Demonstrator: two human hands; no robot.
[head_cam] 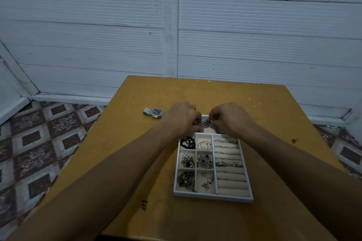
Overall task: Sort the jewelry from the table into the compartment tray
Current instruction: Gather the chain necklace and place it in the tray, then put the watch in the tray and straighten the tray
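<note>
White panelled wall [117, 35] and patterned tile floor [39, 143] are seen behind a yellow table [264, 107]. A white compartment tray [213, 197] is set on the table, right of centre. Its small left and middle compartments are filled with mixed jewelry, and a few rings are seated in the ring rolls [230, 177] on the right. Left hand [182, 117] and right hand [229, 118] are held over the tray's far end, fingers curled, both pinching a silver chain tangle [204, 124] between them. A wristwatch [155, 112] is left on the table, just left of the left hand.
</note>
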